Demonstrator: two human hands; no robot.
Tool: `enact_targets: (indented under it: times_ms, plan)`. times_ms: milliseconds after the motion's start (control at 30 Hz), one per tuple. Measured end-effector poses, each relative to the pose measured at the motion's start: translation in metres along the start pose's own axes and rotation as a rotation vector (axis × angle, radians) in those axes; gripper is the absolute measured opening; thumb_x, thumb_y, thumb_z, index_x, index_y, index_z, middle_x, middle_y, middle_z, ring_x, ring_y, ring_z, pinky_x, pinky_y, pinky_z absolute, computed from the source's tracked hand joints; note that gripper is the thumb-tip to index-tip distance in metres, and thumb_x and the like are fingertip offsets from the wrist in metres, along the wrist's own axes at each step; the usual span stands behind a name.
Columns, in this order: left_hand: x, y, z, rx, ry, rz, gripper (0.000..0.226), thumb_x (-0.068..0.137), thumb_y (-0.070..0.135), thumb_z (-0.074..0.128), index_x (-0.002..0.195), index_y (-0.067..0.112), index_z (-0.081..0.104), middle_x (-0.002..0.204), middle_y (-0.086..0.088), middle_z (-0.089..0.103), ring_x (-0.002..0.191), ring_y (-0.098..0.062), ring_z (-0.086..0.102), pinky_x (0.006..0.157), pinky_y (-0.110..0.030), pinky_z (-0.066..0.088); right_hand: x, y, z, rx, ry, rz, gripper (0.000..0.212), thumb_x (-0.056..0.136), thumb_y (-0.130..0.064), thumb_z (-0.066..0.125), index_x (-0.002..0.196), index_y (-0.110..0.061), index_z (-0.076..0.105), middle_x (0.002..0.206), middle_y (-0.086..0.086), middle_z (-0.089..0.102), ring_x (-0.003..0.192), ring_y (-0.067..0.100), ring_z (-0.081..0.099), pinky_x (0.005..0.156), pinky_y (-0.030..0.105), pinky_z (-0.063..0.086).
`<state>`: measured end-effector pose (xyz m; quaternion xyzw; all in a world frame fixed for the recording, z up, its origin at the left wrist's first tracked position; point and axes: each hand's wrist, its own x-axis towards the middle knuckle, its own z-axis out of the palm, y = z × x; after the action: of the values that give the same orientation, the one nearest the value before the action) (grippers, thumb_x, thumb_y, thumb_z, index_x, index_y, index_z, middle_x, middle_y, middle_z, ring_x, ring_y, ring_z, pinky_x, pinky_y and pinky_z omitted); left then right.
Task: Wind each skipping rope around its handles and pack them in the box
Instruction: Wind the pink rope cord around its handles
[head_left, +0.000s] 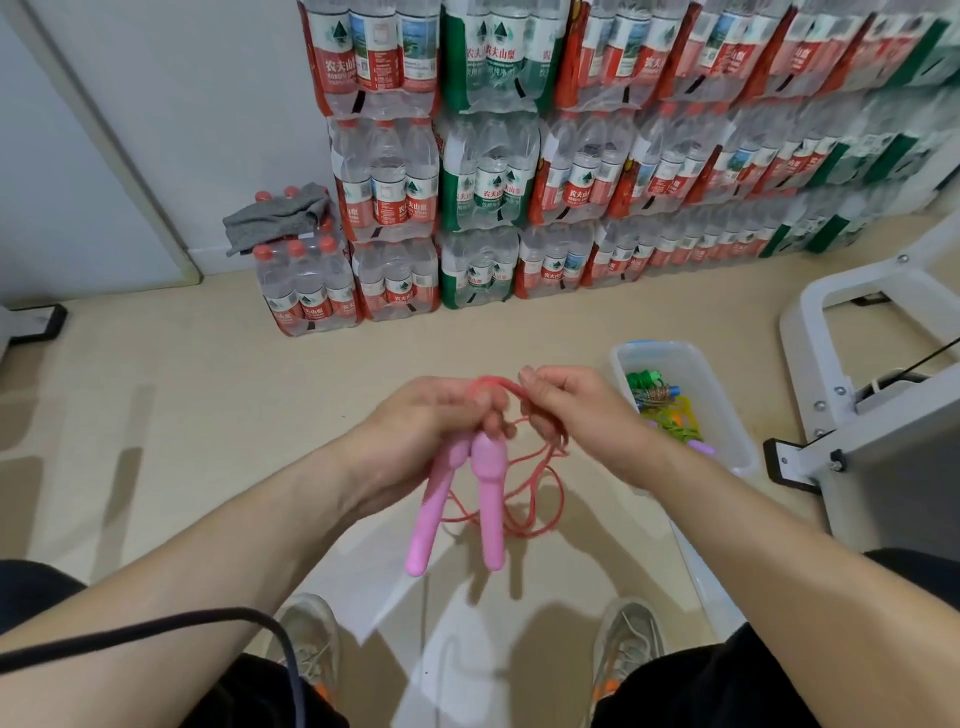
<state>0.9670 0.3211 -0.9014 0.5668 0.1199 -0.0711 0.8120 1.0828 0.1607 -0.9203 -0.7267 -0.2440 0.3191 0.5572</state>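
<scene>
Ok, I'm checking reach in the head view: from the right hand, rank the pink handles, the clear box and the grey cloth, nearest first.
1. Pink handles, in the left hand, just left of the right hand pinching the red rope.
2. Clear box, on the floor to the right.
3. Grey cloth, far left, atop a bottle pack by the wall.

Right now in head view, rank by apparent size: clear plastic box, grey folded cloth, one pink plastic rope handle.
Largest: clear plastic box.
Then grey folded cloth and pink plastic handle: look alike; handle nearer the camera, so unranked.
</scene>
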Motion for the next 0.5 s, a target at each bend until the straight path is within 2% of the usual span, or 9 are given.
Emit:
enact_targets:
  times_ms: [67, 167, 233, 267, 300, 400, 500]
  plan:
    - [0.005, 0.002, -0.007, -0.03, 0.211, 0.051, 0.026, 0.102, 0.005, 0.045, 0.083, 0.004, 0.062, 0.061, 0.0, 0.061, 0.092, -0.028, 0.057, 0.073, -0.018, 0.052, -0.003, 0.008, 0.014, -0.032, -0.025, 0.06, 0.036, 0.108, -0.027, 0.045, 0.077, -0.013, 0.058, 0.053, -0.004, 0.043, 0.046, 0.011, 0.035, 0.051, 0.028, 0.033]
    - [0.009, 0.0, -0.012, -0.097, 0.363, 0.071, 0.026, 0.104, 0.005, 0.043, 0.088, -0.001, 0.062, 0.066, -0.003, 0.062, 0.075, -0.023, 0.057, 0.068, -0.024, 0.057, -0.006, 0.008, 0.031, -0.197, -0.028, 0.072, 0.031, 0.105, -0.033, 0.042, 0.084, -0.025, 0.062, 0.053, -0.007, 0.047, 0.048, 0.015, 0.043, 0.054, 0.035, 0.041]
    - [0.01, -0.001, -0.011, -0.179, 0.416, 0.073, 0.024, 0.104, 0.004, 0.043, 0.093, -0.004, 0.063, 0.074, -0.007, 0.064, 0.075, -0.026, 0.062, 0.07, -0.035, 0.062, -0.006, 0.006, 0.037, -0.394, -0.013, 0.003, 0.026, 0.103, -0.041, 0.04, 0.093, -0.035, 0.063, 0.057, -0.009, 0.053, 0.053, 0.016, 0.055, 0.061, 0.038, 0.049]
    - [0.01, -0.001, -0.011, -0.204, 0.442, 0.067, 0.023, 0.104, 0.005, 0.044, 0.096, -0.004, 0.064, 0.077, -0.008, 0.067, 0.077, -0.027, 0.065, 0.07, -0.034, 0.061, -0.007, 0.005, 0.039, -0.475, -0.028, -0.034, 0.025, 0.103, -0.044, 0.039, 0.098, -0.038, 0.062, 0.059, -0.01, 0.054, 0.057, 0.016, 0.058, 0.064, 0.039, 0.05]
    - [0.009, -0.001, -0.011, -0.223, 0.457, 0.056, 0.022, 0.104, 0.006, 0.045, 0.099, -0.003, 0.065, 0.08, -0.007, 0.071, 0.078, -0.025, 0.067, 0.071, -0.032, 0.06, -0.007, 0.004, 0.041, -0.527, -0.045, -0.061, 0.025, 0.104, -0.045, 0.037, 0.099, -0.04, 0.061, 0.06, -0.009, 0.053, 0.059, 0.014, 0.058, 0.065, 0.039, 0.049]
    - [0.008, -0.002, -0.013, -0.232, 0.439, 0.018, 0.022, 0.103, 0.009, 0.048, 0.114, 0.0, 0.065, 0.096, -0.007, 0.076, 0.083, -0.018, 0.069, 0.083, -0.032, 0.055, -0.005, 0.002, 0.046, -0.539, -0.058, -0.085, 0.031, 0.106, -0.037, 0.037, 0.079, -0.041, 0.052, 0.056, -0.009, 0.046, 0.056, 0.009, 0.045, 0.063, 0.037, 0.04]
    - [0.006, 0.0, -0.017, -0.158, 0.412, -0.02, 0.025, 0.102, 0.008, 0.049, 0.123, 0.005, 0.063, 0.114, -0.005, 0.074, 0.089, -0.022, 0.068, 0.095, -0.044, 0.048, -0.004, 0.0, 0.047, -0.557, -0.089, -0.063, 0.03, 0.105, -0.033, 0.039, 0.082, -0.047, 0.052, 0.053, -0.015, 0.048, 0.053, 0.007, 0.042, 0.057, 0.029, 0.035]
